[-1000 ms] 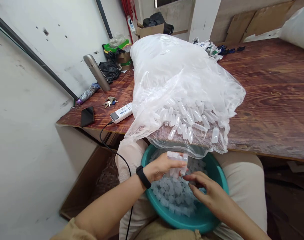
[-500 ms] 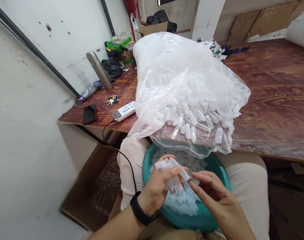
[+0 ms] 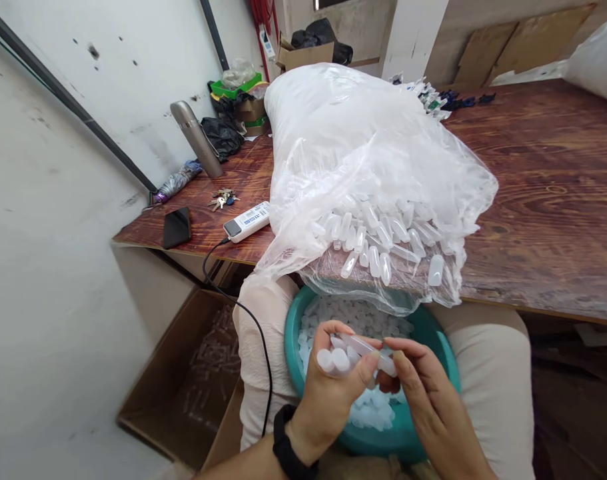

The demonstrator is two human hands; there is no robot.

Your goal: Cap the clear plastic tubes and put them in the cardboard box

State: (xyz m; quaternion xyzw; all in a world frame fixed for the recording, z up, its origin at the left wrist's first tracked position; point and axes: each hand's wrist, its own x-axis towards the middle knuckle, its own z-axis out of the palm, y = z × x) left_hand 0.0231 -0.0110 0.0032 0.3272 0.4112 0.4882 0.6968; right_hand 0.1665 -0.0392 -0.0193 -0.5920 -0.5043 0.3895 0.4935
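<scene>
Several translucent white false nail tips (image 3: 339,360) are bunched in my left hand (image 3: 333,393), whose fingers and thumb close round them. My right hand (image 3: 428,393) pinches the end of one long nail tip (image 3: 368,348) at the right side of the bunch. Both hands are above a teal basin (image 3: 294,347) between my legs, with many small whitish pieces (image 3: 373,410) inside it. On the table edge in front, more nail tips (image 3: 380,247) spill from the mouth of a big clear plastic bag (image 3: 363,127).
On the wooden table (image 3: 548,200) are a phone (image 3: 177,227), keys (image 3: 223,199), a white power bank (image 3: 247,222) with a black cable, a metal flask (image 3: 197,139) and a folded umbrella (image 3: 178,181). Below left stands a cardboard box (image 3: 158,373) containing clear pieces.
My left hand has turned and moved slightly right, so the bunched nail tips now show their ends. My right hand has stayed close, its fingers still at the bunch.
</scene>
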